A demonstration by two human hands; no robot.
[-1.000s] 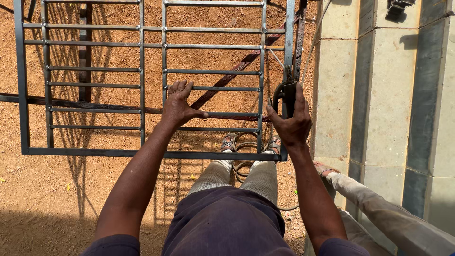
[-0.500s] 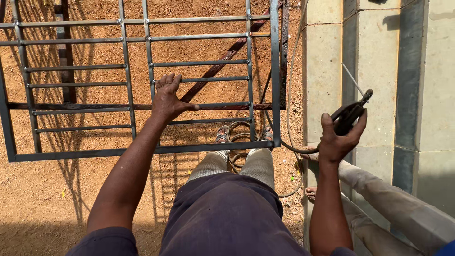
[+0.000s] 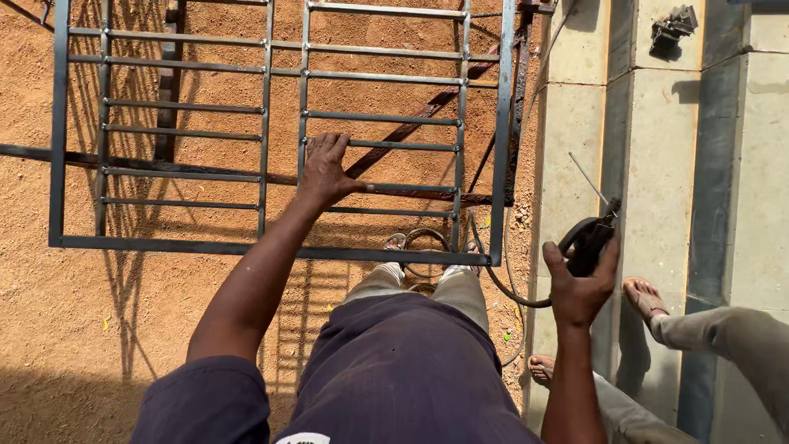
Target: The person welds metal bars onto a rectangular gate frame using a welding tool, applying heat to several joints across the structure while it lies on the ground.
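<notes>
Fingers (image 3: pixel 329 152) of my left hand (image 3: pixel 327 171) are spread flat on the metal grille (image 3: pixel 279 123), propped upright on the dirt; my right hand (image 3: pixel 579 288) clamps the welding holder (image 3: pixel 590 240). Its cable (image 3: pixel 501 284) loops by my feet: a snag could jerk it.

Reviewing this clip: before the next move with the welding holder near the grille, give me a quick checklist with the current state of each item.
1. Left hand steadying the grille: ok, resting on its bars.
2. Right hand gripping the holder: ok.
3. Rod clamped in the holder: ok, sticks out upward.
4. Cable free of the feet: not ok, it coils near them.
5. Bystander's feet clear of the holder: not ok, close beside it.
6. Gloves or eye protection: hands bare; eyes cannot tell.
</notes>
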